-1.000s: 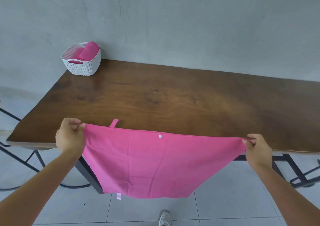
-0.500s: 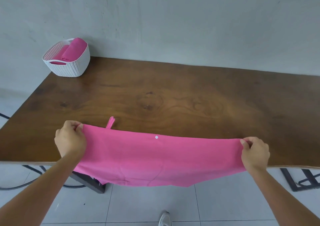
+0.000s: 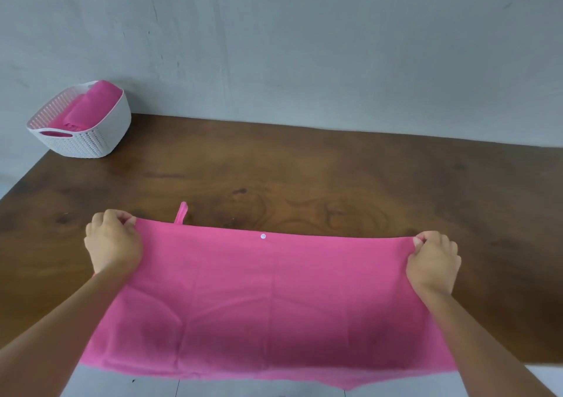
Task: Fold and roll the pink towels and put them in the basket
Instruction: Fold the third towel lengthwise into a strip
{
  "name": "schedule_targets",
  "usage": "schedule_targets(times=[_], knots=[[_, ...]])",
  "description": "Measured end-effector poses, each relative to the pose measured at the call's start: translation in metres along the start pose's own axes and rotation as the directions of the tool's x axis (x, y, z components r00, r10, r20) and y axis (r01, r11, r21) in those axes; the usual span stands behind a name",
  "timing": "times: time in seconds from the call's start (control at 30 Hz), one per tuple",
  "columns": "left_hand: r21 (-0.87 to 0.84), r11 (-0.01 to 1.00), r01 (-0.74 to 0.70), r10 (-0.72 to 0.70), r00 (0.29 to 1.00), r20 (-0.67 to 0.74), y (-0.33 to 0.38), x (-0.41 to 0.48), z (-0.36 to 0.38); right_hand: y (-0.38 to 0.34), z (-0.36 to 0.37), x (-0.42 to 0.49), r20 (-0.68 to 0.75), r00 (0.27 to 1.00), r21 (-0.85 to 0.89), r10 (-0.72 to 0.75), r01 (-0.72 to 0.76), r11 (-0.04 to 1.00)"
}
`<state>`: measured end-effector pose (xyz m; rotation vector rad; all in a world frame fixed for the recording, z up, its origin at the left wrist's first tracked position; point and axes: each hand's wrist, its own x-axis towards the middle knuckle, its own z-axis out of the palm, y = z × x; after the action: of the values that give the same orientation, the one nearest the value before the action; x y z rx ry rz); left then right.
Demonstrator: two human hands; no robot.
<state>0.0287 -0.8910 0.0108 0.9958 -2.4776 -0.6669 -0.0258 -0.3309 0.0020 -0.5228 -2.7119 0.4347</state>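
A pink towel (image 3: 268,299) lies spread across the near part of the dark wooden table (image 3: 335,177), its near edge hanging just over the table's front. My left hand (image 3: 113,244) pinches its far left corner and my right hand (image 3: 434,259) pinches its far right corner, keeping the far edge taut. A small pink loop and a white snap sit on that far edge. A white woven basket (image 3: 91,140) stands at the table's far left corner with rolled pink towels (image 3: 91,104) inside.
A grey wall runs right behind the table. Bare wood stretches between the towel and the basket and out to the right. Light floor tiles show below the table's front edge.
Both hands have carried the towel forward over the table, so it now lies mostly flat on the wood instead of hanging off the front edge. The view has moved closer.
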Motion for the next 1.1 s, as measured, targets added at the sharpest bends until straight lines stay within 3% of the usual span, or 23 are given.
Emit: schedule_targets(times=[0.37,1.1], knots=[[0.077,0.993,-0.088,0.091,0.995,-0.031,0.037,0.048,0.041,-0.029,0.028,0.07,0.026,1.0,0.001,-0.016,0.016,1.0],[0.113,0.989,-0.1,0.106,0.993,-0.051,0.099,0.175,0.12,-0.11,0.106,0.217,0.046,0.998,-0.022,-0.049,0.05,0.998]])
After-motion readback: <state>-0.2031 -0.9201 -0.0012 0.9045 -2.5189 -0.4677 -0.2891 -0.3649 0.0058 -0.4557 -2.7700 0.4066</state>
